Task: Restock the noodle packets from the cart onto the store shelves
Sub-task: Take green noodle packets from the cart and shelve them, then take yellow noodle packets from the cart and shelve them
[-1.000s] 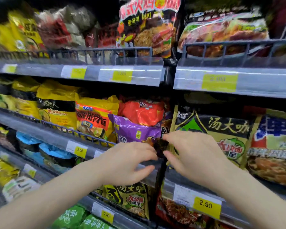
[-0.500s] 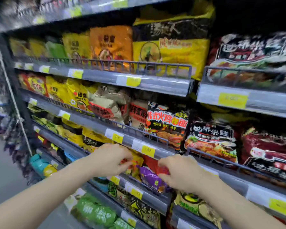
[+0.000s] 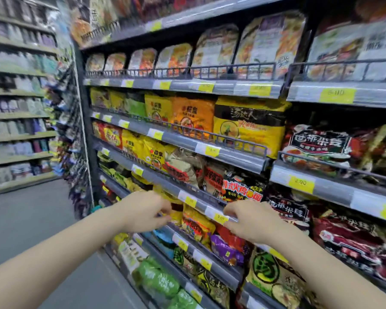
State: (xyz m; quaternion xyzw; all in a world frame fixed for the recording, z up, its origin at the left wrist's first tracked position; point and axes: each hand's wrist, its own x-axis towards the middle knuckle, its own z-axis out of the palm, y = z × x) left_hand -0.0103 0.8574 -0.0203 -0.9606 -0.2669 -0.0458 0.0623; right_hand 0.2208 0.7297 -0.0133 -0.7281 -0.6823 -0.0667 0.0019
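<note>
We see both bare arms reaching in from the bottom of the frame toward the shelves (image 3: 223,156) that fill the centre and right. The left hand (image 3: 143,211) sits just left of centre, its fingers (image 3: 163,216) curled inward and close together near a yellow packet (image 3: 176,216); blur keeps us from telling whether they pinch it or only touch it. The right hand (image 3: 252,221) is just right of centre, its fingers (image 3: 228,212) bent and resting at the shelf rail (image 3: 201,205), beside a yellow price tag (image 3: 220,217). We cannot tell whether they grip anything.

Between and below the hands, on the shelf under that rail, stand an orange-yellow packet (image 3: 196,226), a red packet (image 3: 228,238) and a purple packet (image 3: 226,253), packed side by side. Just above the right hand a black packet (image 3: 241,189) with red lettering stands behind the rail. Higher up, in the middle of the frame, are orange and yellow noodle packets (image 3: 247,126); tray-style packs (image 3: 214,47) line the shelf near the top. Green packets (image 3: 156,279) lie on the lowest shelf at bottom centre.

At the left of the frame a grey floor (image 3: 31,219) runs to another shelving unit (image 3: 18,108), blurred.
</note>
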